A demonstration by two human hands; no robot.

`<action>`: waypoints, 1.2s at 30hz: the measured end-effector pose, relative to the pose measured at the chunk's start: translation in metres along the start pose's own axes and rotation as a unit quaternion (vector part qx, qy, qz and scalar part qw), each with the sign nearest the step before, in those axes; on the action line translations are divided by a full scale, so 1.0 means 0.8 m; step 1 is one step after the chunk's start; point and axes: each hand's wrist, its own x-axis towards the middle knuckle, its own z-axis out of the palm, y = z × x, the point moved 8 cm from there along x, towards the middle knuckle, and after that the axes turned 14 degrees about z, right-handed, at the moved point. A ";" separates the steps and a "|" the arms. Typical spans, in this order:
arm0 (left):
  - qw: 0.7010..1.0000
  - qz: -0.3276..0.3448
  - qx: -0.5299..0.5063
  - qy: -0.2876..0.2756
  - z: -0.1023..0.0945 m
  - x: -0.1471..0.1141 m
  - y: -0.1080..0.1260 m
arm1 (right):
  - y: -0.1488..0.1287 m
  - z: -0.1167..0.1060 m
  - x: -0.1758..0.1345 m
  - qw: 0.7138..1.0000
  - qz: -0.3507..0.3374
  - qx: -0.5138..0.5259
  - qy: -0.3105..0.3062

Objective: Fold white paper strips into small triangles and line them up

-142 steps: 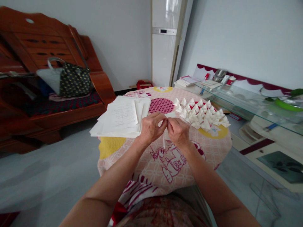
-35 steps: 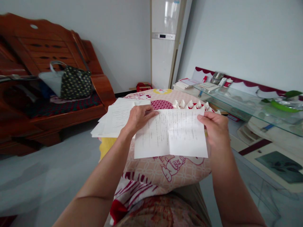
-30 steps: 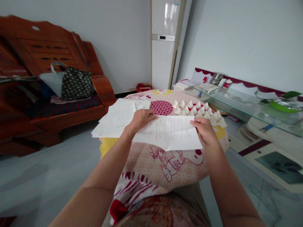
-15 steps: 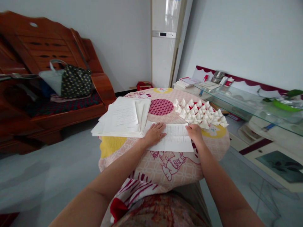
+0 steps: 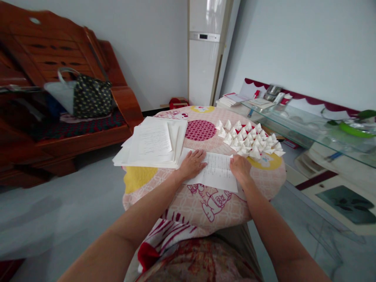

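Note:
A white sheet of paper [image 5: 217, 172] with lines of writing lies in front of me on the cloth-covered round table [image 5: 179, 203]. My left hand [image 5: 192, 163] rests flat across the sheet's left part, fingers stretched out. At the sheet's right edge, my right hand [image 5: 241, 167] has its fingers closed on the paper near the upper corner. To the left sits a stack of papers [image 5: 152, 143], the top ones written on. Several small folded white paper pieces [image 5: 249, 139] stand in rows at the right, beyond my right hand.
A wooden bench [image 5: 55, 51] with a dark patterned bag [image 5: 92, 96] is at the left. On the right runs a glass-topped cabinet [image 5: 308, 129] with cups and papers on it. A tall white air conditioner [image 5: 204, 66] stands in the far corner.
The sheet's right side has turned slightly, its lower right corner shifting left and down. My right hand still grips the edge; my left hand stays flat. The view has tilted a little.

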 end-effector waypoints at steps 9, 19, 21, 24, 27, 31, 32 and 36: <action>1.000 0.002 0.002 0.004 -0.002 0.000 0.002 | -0.002 0.003 -0.002 1.000 -0.001 -0.002 -0.001; 1.000 0.006 0.003 0.015 0.000 0.001 0.001 | -0.002 0.004 0.000 1.000 -0.003 0.009 0.000; 1.000 0.008 0.004 0.014 -0.001 0.002 0.002 | -0.002 0.004 -0.001 1.000 -0.002 0.008 -0.003; 1.000 0.003 0.005 0.004 0.000 0.002 0.002 | -0.002 0.005 0.000 1.000 -0.004 0.012 0.001; 1.000 0.006 0.005 0.001 0.001 0.001 0.002 | 0.001 0.006 0.004 1.000 -0.001 0.017 -0.001; 1.000 0.026 0.010 0.006 0.002 0.001 0.003 | 0.007 0.009 0.013 0.999 0.009 0.017 -0.027; 1.000 0.028 0.010 0.005 0.002 0.000 0.003 | 0.008 0.008 0.014 0.999 0.010 0.016 -0.030; 1.000 0.023 0.005 0.002 0.000 -0.001 0.003 | 0.006 0.006 0.011 1.000 0.010 0.010 -0.016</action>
